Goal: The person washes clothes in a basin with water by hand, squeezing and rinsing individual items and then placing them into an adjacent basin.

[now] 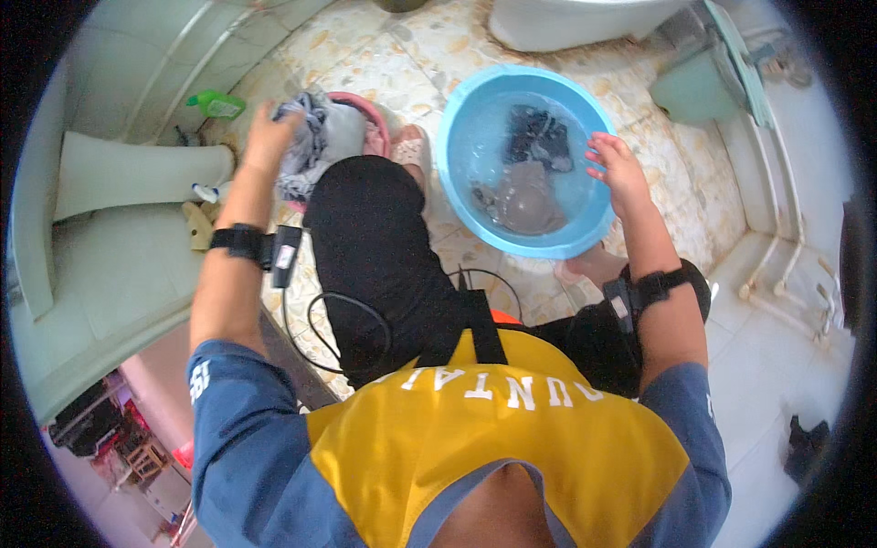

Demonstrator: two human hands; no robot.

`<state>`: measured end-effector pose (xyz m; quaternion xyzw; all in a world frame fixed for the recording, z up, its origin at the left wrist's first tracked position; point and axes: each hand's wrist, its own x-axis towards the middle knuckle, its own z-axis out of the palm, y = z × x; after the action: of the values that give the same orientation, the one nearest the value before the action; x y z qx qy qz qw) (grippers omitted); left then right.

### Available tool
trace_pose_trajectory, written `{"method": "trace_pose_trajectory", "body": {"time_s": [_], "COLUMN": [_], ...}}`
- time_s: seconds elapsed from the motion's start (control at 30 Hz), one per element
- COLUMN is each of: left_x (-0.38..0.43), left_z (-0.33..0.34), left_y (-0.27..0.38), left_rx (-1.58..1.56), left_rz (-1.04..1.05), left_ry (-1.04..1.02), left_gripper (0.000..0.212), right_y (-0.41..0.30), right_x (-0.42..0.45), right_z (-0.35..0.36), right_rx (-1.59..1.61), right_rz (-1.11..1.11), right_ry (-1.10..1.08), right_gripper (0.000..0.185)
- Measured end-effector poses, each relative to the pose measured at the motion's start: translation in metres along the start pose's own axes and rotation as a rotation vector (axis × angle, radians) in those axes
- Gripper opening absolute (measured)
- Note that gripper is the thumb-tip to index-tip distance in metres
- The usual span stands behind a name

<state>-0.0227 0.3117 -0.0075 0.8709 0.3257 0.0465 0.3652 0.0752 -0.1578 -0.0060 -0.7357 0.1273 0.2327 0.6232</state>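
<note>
A blue plastic basin (455, 198) of water stands on the floor before me. A dark cloth (531, 137) and a grey-brown cloth (526, 198) lie in the water. My right hand (619, 164) is at the basin's right rim, fingers apart and holding nothing. To the left, my left hand (269, 137) is at a heap of grey and white patterned cloth (305, 140) over a pink basin (373, 109); whether its fingers grip the cloth cannot be told. Pink fabric shows inside the pink basin.
A green bottle (218, 105) lies by the left wall, near a white pedestal (144, 175). A white ceramic fixture (562, 24) stands beyond the blue basin. A pale green bin (695, 85) and white pipes (781, 185) are at the right. A black cable (342, 294) hangs near my left knee.
</note>
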Motion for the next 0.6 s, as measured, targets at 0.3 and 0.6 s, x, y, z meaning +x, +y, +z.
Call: {"method": "trace_pose_trajectory", "body": {"time_s": [0.3,0.6], "left_x": [-0.096,-0.082], "left_z": [0.064,0.106], "left_y": [0.222,0.212], "left_rx": [-0.996,-1.135], "left_rz": [-0.078,-0.265], "left_ry": [-0.558,-0.565], "left_gripper": [0.051,0.044], "right_y": [0.130,0.197], "right_x": [0.042,0.064], "right_z": [-0.035,0.009], "right_rx": [-1.128,-0.858], "right_rz": [-0.018,0.244], "right_ry": [-0.186,0.151], "right_gripper": [0.026,0.078]}}
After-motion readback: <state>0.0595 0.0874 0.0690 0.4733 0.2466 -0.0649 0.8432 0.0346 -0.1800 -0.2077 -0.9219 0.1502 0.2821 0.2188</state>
